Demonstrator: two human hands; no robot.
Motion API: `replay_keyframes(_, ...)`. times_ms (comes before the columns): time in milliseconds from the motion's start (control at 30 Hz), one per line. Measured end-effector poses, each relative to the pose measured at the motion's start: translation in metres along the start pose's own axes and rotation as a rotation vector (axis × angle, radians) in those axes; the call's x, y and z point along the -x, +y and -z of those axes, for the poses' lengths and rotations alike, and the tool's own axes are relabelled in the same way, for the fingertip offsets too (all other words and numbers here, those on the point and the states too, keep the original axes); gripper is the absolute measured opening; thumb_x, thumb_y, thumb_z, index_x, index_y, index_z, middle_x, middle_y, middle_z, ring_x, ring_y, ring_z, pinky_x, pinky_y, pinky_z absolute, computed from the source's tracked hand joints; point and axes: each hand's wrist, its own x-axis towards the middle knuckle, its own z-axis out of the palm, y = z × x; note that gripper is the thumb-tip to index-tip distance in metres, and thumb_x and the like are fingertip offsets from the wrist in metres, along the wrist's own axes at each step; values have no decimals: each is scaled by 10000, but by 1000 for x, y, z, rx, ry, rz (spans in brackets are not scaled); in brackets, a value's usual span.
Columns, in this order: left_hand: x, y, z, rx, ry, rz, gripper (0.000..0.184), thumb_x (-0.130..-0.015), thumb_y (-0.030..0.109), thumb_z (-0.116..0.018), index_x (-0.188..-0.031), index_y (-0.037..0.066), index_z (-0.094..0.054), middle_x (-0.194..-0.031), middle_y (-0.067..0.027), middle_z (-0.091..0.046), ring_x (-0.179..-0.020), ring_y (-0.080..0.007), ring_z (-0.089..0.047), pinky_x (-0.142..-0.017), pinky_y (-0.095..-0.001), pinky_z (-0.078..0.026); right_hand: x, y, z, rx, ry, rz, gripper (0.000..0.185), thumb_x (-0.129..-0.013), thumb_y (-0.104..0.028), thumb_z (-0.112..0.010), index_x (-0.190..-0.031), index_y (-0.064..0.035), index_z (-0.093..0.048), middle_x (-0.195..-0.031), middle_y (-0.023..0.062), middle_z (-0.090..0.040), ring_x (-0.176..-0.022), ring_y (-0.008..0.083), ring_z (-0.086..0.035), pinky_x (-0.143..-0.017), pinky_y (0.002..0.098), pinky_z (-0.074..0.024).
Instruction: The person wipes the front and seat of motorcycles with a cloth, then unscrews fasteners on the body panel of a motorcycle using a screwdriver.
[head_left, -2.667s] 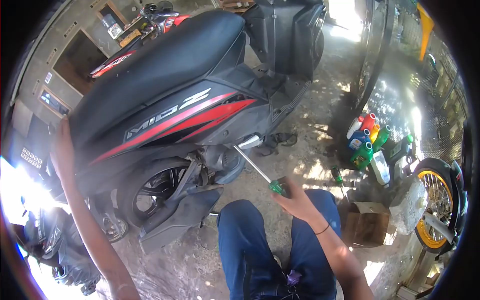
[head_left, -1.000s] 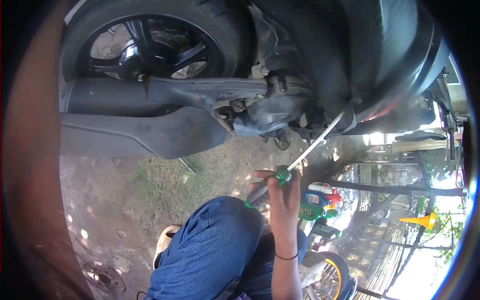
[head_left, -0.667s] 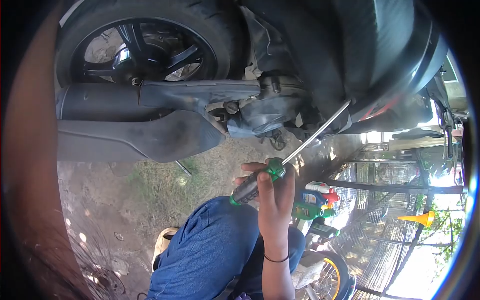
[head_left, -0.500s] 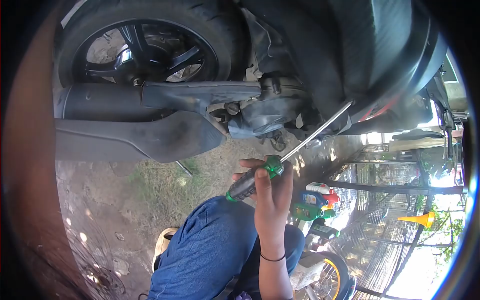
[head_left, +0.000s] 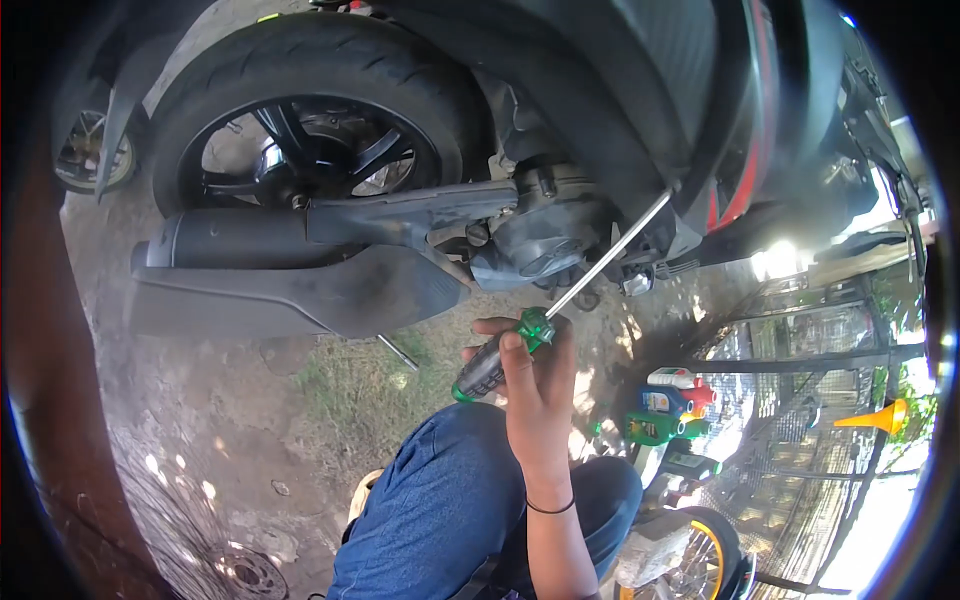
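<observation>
1. Reference: clock positions are read from the centre of the view, with 12 at the top edge.
2. Right hand (head_left: 537, 385): located just below centre, toward 5 o'clock. Grip is closed around the handle of the screwdriver (head_left: 487, 366), thumb laid near the green collar, fingers wrapped on the far side. A dark band (head_left: 550, 510) encircles the wrist.
3. Screwdriver: held at an incline. The handle end points to 7 o'clock; the bright shaft runs toward 1 to 2 o'clock. The tip meets the dark lower bodywork of the motor scooter (head_left: 735, 90), at 2 o'clock, beside a red stripe (head_left: 745, 185). Seating of the tip cannot be determined.
4. Left hand: outside the view; state of grip cannot be told. The left forearm (head_left: 55, 370) occupies the edge from 7 to 9 o'clock.
5. Scooter parts: rear wheel (head_left: 283, 135) at 10 to 11 o'clock; muffler (head_left: 300, 290) at 9 o'clock; engine casing (head_left: 540, 240) at 1 o'clock.
6. Surroundings: bent knee in blue jeans (head_left: 440, 490) at 6 o'clock; bottles (head_left: 655, 428) grouped at 4 o'clock; orange funnel (head_left: 872, 418) between 3 and 4 o'clock.
</observation>
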Motion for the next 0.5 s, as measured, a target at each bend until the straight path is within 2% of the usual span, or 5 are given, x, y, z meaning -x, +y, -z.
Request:
replay_keyframes(300, 129, 35, 65, 884, 396, 323, 371, -911, 270, -398, -1210, 56, -448, -981, -182, -604, -991, -296, -568, -825, -363, -429, -3, -4, 6, -20, -29, -10, 258, -925, -221, -482, -1030, -19, -360, -986, 150, -592, -778, 195, -633, -626, 277, -538)
replay_keyframes(367, 176, 65, 46, 1147, 293, 442, 372, -912, 277, -399, -1206, 55, -451, -973, -183, -607, -986, -296, -572, -820, -362, -431, -2, -6, 4, -114, -19, -40, 199, -915, -134, -491, -1019, -8, -378, -972, 130, -595, -766, 151, -604, -645, 253, -492)
replay_keyframes(433, 224, 104, 12, 1308, -5, 700, 374, -913, 284, -400, -1202, 54, -454, -966, -184, -610, -981, -296, -575, -816, -362, -433, -3, -3, 5, -114, -28, -50, 177, -908, -92, -500, -1013, -3, -390, -966, 117, -596, -756, 123, -585, -651, 239, -463)
replay_keyframes(467, 236, 144, -17, 1084, -21, 934, 342, -889, 275, -456, -1147, 52, -469, -881, -156, -626, -895, -241, -600, -714, -301, -434, -4, 0, 7, -70, -39, -44, 179, -906, -93, -504, -1014, -3, -393, -969, 115, -595, -753, 118, -580, -647, 235, -456)
replay_keyframes(500, 254, 154, -29, 1159, -191, 1082, 375, -848, 208, -524, -1181, 52, -449, -938, -139, -616, -897, -231, -599, -722, -277, -438, -4, 3, 8, -27, -49, -37, 182, -904, -93, -509, -1014, -4, -396, -971, 113, -594, -749, 113, -576, -643, 232, -450)
